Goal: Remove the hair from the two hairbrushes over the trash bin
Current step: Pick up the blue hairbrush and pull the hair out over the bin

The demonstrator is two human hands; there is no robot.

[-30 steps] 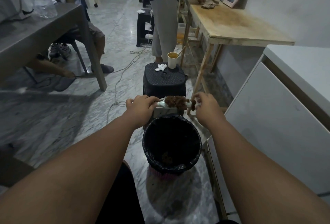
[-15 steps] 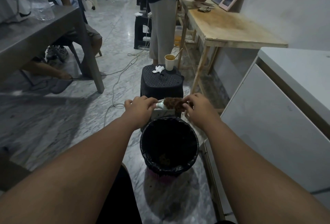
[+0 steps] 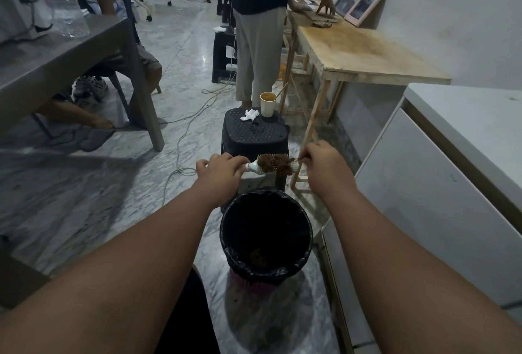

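Left hand [image 3: 223,168]: gripping hairbrush [image 3: 269,166] handle, steadying it above trash bin [image 3: 265,233].
Right hand [image 3: 322,163]: pinching hair clump [image 3: 275,161], pulling it off so it can drop in.

I see a marble floor [image 3: 84,207]. Trash bin [image 3: 266,236] with black liner stands on it, near centre; black stool [image 3: 254,139] just beyond it carries a paper cup [image 3: 267,104] and a crumpled tissue [image 3: 249,114]. Cables [image 3: 183,125] trail across the floor, far left. Wooden table [image 3: 364,54] far right, grey table [image 3: 56,54] left.
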